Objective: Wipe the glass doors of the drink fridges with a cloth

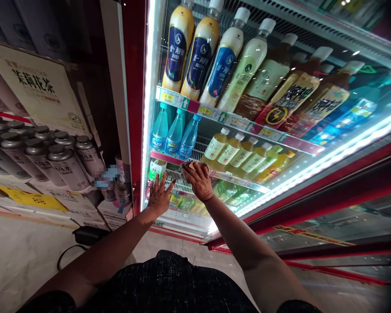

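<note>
I look down into an open drinks fridge. My left hand (158, 195) is open, its fingers spread upward in front of a wire shelf (177, 182), just below a green-labelled bottle (157, 168). My right hand (198, 179) is curled over a small brownish thing (191, 165) at the front rail of the shelf with the yellow tea bottles (230, 151); I cannot make out what it is. Three blue water bottles (174, 132) stand just above my hands.
The top shelf carries large yellow, white and brown bottles (215, 56). Green packs (224, 191) lie on the lower shelves. The fridge's red door frame (329, 195) runs to the right. Silver cans (48, 156) and cartons are stacked on the left. A black cable (84, 237) lies on the floor.
</note>
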`<state>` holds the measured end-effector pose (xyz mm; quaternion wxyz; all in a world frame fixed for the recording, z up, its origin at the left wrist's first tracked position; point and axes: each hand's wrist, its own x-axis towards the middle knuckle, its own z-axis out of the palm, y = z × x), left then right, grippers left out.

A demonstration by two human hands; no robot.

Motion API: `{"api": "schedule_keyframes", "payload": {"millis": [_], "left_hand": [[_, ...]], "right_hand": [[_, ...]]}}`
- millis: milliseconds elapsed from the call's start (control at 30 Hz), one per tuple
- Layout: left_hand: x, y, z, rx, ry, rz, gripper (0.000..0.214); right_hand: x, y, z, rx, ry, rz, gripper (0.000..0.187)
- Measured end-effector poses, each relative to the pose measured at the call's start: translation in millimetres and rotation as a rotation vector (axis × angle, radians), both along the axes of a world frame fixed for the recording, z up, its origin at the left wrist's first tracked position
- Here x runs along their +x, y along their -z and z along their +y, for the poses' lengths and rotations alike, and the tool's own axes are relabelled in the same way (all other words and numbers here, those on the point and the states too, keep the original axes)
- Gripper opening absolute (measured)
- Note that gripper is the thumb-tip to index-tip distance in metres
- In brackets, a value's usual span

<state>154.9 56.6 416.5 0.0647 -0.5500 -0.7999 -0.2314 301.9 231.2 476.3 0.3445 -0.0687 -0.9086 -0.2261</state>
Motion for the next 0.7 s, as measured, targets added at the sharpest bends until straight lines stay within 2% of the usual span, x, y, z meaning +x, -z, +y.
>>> {"api": "schedule_keyframes", "payload": {"millis": [67,267,433,567,700], "left_hand": [[-2.6,0.3,-1.3,0.005,-0.002,0.002,0.082],[-7.5,0.6,-4.6,0.028,-0.014,0.005,0.078],[-9.8,0.2,-4.3,0.030,-0.022,-0.005,0.080],[-12.6,-0.5,-5.8,0.014,-0.011,-0.018,0.073],[-16.1,0.6,-7.9,0.007,-0.029,-0.032,0.077]], "right_hand": [[-4.0,0.6,-1.9,-0.004,0.007,0.023,0.053],[-15.0,-1.2,-9.8,-0.012,-0.092,-0.128,0.053],[-32.7,-3.9,-15.8,-0.073,-0.013,-0.044,0.050],[-40.5,1.3,-19.5,-0.026,-0.094,-0.102,0.045],[-51.1,-7.1,-23.1,-0.061,-0.091,-0.081,0.045]]}}
